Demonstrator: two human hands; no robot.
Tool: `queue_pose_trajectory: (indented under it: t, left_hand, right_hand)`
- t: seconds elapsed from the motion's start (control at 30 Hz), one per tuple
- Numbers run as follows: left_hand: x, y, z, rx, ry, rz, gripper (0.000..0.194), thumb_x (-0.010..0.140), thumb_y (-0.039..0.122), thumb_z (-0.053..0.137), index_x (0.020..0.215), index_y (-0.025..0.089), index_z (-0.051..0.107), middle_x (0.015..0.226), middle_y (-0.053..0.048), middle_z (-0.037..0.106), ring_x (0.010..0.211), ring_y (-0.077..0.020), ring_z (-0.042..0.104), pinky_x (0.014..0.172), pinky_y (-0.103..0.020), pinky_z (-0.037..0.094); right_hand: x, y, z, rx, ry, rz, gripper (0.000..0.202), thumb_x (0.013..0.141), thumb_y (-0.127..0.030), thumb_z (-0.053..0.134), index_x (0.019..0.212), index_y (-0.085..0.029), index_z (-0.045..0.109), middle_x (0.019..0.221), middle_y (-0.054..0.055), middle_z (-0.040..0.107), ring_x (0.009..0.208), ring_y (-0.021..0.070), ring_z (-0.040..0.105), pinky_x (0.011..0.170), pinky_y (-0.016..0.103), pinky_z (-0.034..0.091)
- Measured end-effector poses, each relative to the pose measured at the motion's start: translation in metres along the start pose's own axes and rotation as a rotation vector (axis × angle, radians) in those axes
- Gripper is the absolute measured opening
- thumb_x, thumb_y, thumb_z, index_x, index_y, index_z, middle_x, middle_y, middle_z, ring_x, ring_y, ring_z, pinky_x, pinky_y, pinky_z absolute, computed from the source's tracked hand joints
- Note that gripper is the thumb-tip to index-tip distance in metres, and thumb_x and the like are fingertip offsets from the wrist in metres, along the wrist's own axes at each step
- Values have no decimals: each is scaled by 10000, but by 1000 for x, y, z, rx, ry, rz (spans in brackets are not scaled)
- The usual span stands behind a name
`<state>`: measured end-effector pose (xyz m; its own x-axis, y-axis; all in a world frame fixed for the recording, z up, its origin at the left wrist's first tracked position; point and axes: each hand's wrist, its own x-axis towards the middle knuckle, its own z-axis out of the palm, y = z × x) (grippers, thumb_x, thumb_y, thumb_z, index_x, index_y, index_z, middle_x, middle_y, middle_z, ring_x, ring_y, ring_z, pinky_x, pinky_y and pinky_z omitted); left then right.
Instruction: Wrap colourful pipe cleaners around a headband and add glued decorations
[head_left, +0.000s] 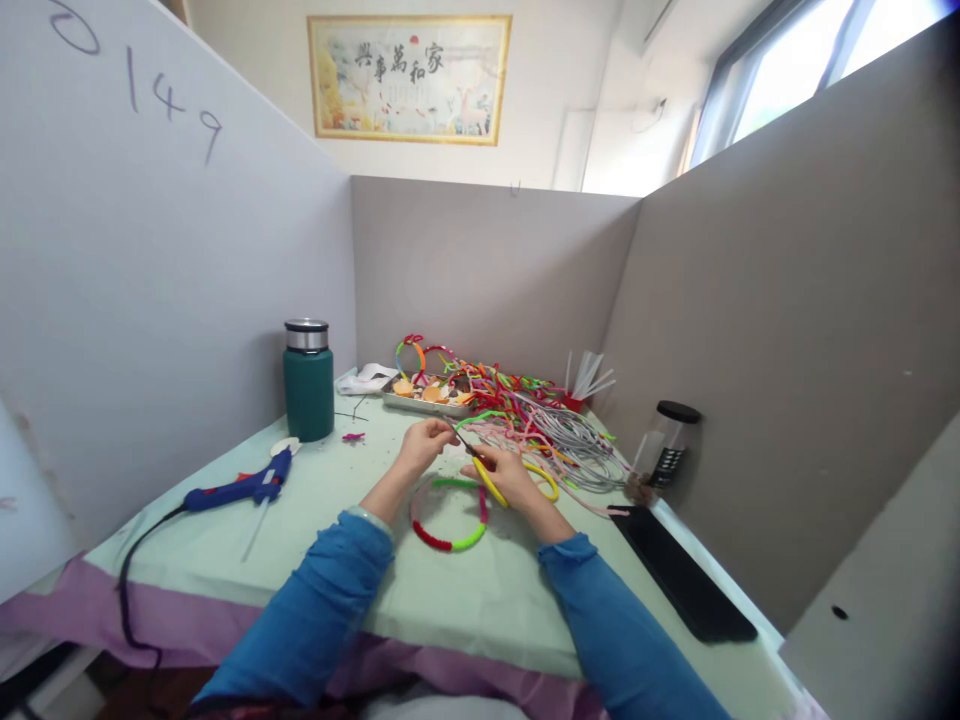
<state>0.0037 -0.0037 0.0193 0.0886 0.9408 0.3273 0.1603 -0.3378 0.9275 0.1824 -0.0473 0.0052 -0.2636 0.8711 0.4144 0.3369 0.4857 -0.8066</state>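
Note:
My right hand (506, 475) grips a pair of scissors with yellow handles (491, 484). The dark blades point up and left toward my left hand (427, 446). That hand is closed in a pinch near the blade tips, and what it holds is too small to make out. A green pipe cleaner (484, 416) runs just beyond the fingertips toward the pile behind. On the table below both hands lies a fuzzy ring (433, 541), wrapped in red, green, pink and greyish sections.
A tangle of colourful pipe cleaners (540, 400) fills the back right, beside a metal tray (427, 406) of scraps. To the left are a green bottle (308, 390) and a blue glue gun (240, 489). A clear jar (670, 445) and black slab (682, 575) lie right.

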Motion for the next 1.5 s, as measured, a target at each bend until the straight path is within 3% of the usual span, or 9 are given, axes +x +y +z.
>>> queue_pose_trajectory:
  t: [0.13,0.37,0.57,0.8,0.97,1.3,1.5]
  left_hand:
    - [0,0,0,2,-21,4,210,638,315,613,756,142,608,706,-65,705,566,-124,571,507,-235,393]
    - [-1,-1,-1,18,-22,-7,267,609,346,668,767,135,629,710,-70,698,636,-151,605,529,-237,398]
    - [1,-5,-4,101,-10,58,319,686,421,594,791,133,681,637,-42,667,599,-142,570,528,-240,384]
    - [-1,-1,-2,-9,-53,55,302,666,375,610,823,122,658,728,-65,696,658,-151,588,572,-245,398]
    - [-5,5,-1,-24,-66,55,222,654,348,617,728,138,618,691,-58,690,625,-142,579,568,-238,394]
    - [-4,1,2,34,-102,99,107,635,252,567,639,150,600,626,-20,649,601,-124,558,601,-232,412]
    - [4,-12,2,77,-75,105,139,648,280,552,639,155,613,625,-16,645,594,-123,549,585,-226,401]
  right_hand:
    - [0,1,0,-97,-13,-86,270,698,-428,670,865,-217,698,686,-5,588,637,165,509,607,297,431]
    - [2,4,-1,-14,-17,-39,281,699,-407,667,895,-209,709,690,-3,599,594,149,492,555,270,393]
    - [4,7,-1,-78,21,-25,344,714,-414,659,984,-203,689,736,6,629,648,169,536,612,291,423]
    - [3,9,0,-247,53,-57,479,735,-464,644,1135,-202,616,914,54,652,812,202,577,769,339,438]
    - [2,6,1,-325,21,-51,525,742,-500,627,1169,-197,584,926,50,646,802,191,575,735,321,434]
    - [0,-1,6,-439,50,-106,447,787,-518,575,1102,-202,606,899,49,653,759,174,564,669,274,398]
    - [1,-6,9,-542,89,-96,310,818,-488,545,906,-211,653,766,26,649,671,154,547,599,249,340]
